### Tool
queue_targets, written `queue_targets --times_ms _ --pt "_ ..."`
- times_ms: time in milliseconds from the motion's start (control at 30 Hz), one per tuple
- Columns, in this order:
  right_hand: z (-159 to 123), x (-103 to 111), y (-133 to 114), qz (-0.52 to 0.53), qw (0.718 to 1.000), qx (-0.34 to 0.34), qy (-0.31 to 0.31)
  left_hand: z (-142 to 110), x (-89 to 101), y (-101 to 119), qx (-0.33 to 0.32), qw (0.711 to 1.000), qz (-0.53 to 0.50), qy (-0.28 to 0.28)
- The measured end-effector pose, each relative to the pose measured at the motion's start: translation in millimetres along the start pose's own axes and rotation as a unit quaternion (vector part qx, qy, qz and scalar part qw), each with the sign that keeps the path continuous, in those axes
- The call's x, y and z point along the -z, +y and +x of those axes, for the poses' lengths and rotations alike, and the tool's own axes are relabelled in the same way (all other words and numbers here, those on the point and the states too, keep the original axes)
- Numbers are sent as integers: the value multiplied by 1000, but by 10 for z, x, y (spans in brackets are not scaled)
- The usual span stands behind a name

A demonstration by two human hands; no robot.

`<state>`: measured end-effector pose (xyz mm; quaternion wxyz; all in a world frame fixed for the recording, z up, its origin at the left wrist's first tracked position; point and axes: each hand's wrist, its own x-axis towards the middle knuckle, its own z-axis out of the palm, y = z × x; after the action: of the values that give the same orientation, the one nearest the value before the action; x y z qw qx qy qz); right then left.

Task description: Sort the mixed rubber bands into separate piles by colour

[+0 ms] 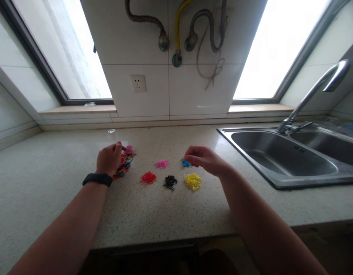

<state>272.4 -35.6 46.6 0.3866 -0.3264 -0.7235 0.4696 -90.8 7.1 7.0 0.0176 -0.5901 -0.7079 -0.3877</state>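
Observation:
My left hand (109,158), with a dark band on its wrist, is closed at the left edge of a mixed heap of coloured small rubber bands (125,162). Its fingertips are partly hidden, so what they pinch does not show. Fingers together, my right hand (203,158) is just above a small blue pile of bands (185,163) and partly covers it; anything in its pinch is too small to name. Between and in front of the hands lie separate piles: pink bands (162,164), red bands (148,177), black bands (170,182) and yellow bands (193,181).
A small clear cup-like object (111,131) stands behind my left hand on the speckled countertop (153,217). To the right is a steel double sink (279,152) with a tall faucet (311,91). The tiled wall behind has a socket (138,83) and hoses.

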Motion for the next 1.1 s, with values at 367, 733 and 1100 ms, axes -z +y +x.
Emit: queue_targets --times_ms 367,733,1100 --pt "-22 270 184 -155 979 -75 -112 7 -24 -19 -1 999 30 -17" --pt "-98 491 313 -273 922 -207 -180 6 -30 -16 -13 999 36 -27" --pt "-27 536 453 -326 924 -196 -42 24 -62 -39 -22 998 45 -22"
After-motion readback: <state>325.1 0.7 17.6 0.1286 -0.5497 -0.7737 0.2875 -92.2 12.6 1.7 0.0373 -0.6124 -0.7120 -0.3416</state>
